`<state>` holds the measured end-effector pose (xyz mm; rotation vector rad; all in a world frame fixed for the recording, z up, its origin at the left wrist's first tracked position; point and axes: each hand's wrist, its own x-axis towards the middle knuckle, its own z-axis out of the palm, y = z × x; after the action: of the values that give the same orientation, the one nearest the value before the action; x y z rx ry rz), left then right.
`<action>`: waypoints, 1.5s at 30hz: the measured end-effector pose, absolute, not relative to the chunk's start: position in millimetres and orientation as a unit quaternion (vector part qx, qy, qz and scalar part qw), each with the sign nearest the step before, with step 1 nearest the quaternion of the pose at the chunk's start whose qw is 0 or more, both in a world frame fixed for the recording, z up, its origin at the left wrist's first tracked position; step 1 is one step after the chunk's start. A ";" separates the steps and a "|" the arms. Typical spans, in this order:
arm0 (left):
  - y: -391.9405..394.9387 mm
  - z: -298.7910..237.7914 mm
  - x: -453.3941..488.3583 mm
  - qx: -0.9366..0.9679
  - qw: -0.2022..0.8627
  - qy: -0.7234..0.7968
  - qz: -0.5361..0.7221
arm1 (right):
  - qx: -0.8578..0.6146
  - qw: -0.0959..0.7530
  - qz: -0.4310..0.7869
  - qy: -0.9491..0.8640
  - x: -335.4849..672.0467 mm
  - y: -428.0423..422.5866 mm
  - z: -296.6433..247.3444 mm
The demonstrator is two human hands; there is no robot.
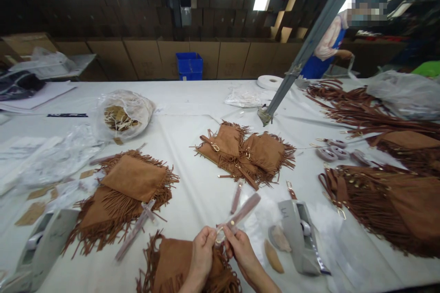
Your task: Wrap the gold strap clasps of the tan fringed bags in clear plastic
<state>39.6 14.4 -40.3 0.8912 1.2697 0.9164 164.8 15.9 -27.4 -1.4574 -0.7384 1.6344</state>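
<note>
At the front of the table both my hands are closed around small parts over a brown fringed suede bag (173, 256). My left hand (202, 252) pinches a metal clasp (220, 236) with thumb and forefinger, close to the bag's upper edge. Pressed against the other side, my right hand (243, 251) grips the near end of a wrapped strap (245, 208), which points away to the upper right. Beyond it lies another short wrapped strap piece (236, 197). The fingers hide how clasp, strap and bag meet.
Fringed bags lie stacked at left (134, 176), centre (264, 149) and right (412, 201). Grey tape dispensers (299, 238) flank me. A slanted metal post (292, 73) meets the table. Brown straps (343, 100) are piled far right, near a person (330, 46) in a blue apron.
</note>
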 end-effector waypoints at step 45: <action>24.6 9.2 17.4 0.589 0.654 0.395 0.264 | -0.572 0.357 0.639 -0.371 179.4 15.1 -11.6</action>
<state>17.4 24.6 9.2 1.3361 0.8951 0.5997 179.4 15.1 -11.6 -1.4759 -0.9573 1.6487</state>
